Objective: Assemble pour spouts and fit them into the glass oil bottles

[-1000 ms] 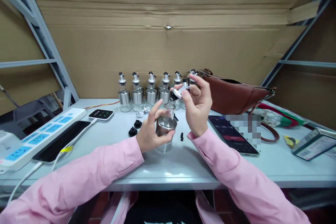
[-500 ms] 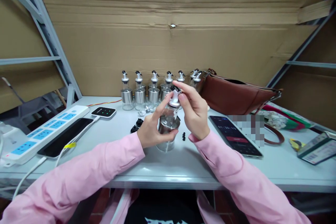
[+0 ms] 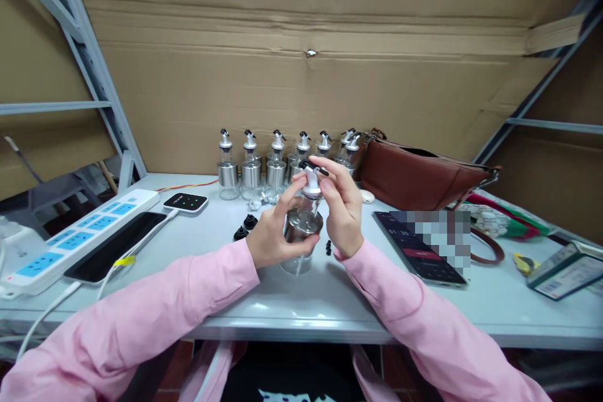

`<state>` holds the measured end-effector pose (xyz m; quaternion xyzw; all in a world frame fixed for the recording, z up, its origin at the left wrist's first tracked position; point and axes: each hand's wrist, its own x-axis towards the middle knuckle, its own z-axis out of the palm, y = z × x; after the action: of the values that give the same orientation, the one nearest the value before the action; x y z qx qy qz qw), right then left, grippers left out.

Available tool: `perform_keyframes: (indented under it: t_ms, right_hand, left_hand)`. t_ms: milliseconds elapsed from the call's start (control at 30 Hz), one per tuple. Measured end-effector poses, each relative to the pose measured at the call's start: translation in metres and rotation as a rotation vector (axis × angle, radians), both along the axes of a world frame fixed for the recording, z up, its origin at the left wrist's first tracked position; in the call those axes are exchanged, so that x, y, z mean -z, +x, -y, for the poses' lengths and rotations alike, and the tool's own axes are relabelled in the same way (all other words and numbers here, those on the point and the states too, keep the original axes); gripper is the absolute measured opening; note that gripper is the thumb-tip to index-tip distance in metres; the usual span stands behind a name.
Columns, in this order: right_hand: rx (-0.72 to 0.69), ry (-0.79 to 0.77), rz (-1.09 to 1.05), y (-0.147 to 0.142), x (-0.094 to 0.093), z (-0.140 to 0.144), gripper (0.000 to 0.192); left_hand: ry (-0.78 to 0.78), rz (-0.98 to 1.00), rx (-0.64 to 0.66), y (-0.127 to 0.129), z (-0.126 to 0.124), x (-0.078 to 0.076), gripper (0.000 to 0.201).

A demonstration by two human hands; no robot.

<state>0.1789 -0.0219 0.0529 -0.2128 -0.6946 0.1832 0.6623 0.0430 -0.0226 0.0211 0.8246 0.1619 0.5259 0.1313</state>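
Glass bottle is gripped around its middle by the left hand, apparently for steadiness, before the row of capped bottles. The pourer cap is pinched at the bottle's neck between right hand thumb and fingers, presumably for alignment. Black stoppers are placed beside the left hand, likely for easy reach.

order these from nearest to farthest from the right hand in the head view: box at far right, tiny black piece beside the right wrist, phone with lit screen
From the right hand:
1. Tiny black piece: just left of the wrist.
2. Phone: lying flat, to the hand's right.
3. Box: farther right.
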Motion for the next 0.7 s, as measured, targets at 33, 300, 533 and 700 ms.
perform_keyframes:
  t_ms: [33, 300, 533, 700]
  right_hand:
    - [-0.002, -0.011, -0.016, -0.0008, 0.0006, -0.0001, 0.029]
    - [0.019, -0.039, -0.09, -0.005, 0.0044, -0.0005, 0.029]
    - [-0.032, -0.065, -0.16, -0.0078, 0.0054, 0.0007, 0.028]
    - [0.016, -0.057, -0.188, -0.0103, 0.0055, 0.0009, 0.028]
  left_hand:
    - [0.0, -0.002, 0.002, -0.0001, -0.0002, 0.0001, 0.087]
    - [0.024, 0.009, 0.022, -0.0001, -0.0022, 0.0001, 0.088]
    - [0.04, 0.013, 0.027, 0.0006, -0.0009, -0.0015, 0.088]
    - [0.026, 0.008, 0.014, 0.0004, -0.0001, -0.0012, 0.088]
